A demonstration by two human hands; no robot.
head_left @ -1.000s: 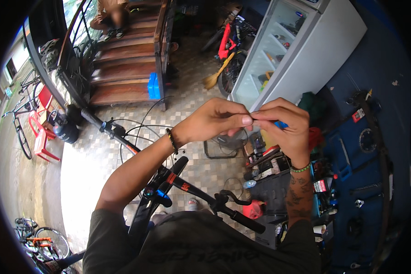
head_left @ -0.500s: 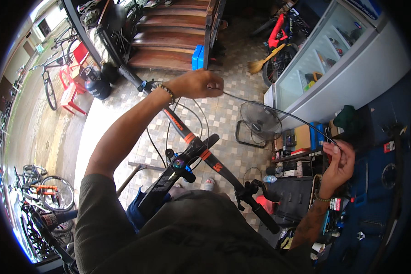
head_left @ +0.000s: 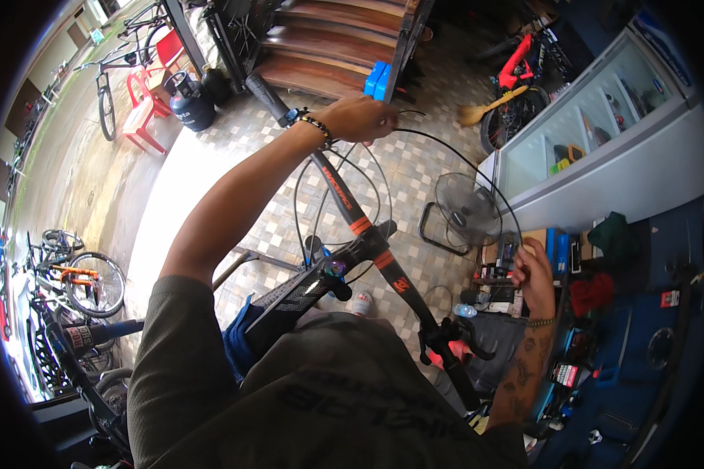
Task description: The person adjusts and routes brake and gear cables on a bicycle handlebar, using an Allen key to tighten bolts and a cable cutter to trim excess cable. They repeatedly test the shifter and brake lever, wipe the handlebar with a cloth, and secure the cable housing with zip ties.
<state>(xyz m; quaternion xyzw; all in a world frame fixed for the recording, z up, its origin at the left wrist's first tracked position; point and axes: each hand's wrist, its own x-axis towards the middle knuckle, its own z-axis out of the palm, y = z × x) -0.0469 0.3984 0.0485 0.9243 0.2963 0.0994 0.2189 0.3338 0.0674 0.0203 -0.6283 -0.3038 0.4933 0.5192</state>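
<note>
A black bicycle cable (head_left: 481,173) arches between my two hands, above the floor. My left hand (head_left: 361,119) is closed around it past the far end of the handlebar (head_left: 342,194), and a short cable end sticks out beyond the fingers. Off to the right, my right hand (head_left: 533,272) pinches the cable's other part between its fingers. The black handlebar with orange bands runs diagonally in front of me, with a brake lever (head_left: 471,341) near its right grip. Other thin cables loop below my left wrist. A blue cloth (head_left: 242,336) wraps part of the bicycle frame (head_left: 293,301).
A standing fan (head_left: 468,209) is on the tiled floor beyond the cable. A glass-fronted fridge (head_left: 594,129) and a blue tool wall (head_left: 641,391) line the right side. Wooden stairs (head_left: 328,47) rise ahead. Red chairs (head_left: 141,109) and a gas cylinder (head_left: 189,102) stand left.
My right hand has come inward and to the left, so the cable, nearly straight before, now bows in an arc. The head view has shifted, and the left hand keeps its hold.
</note>
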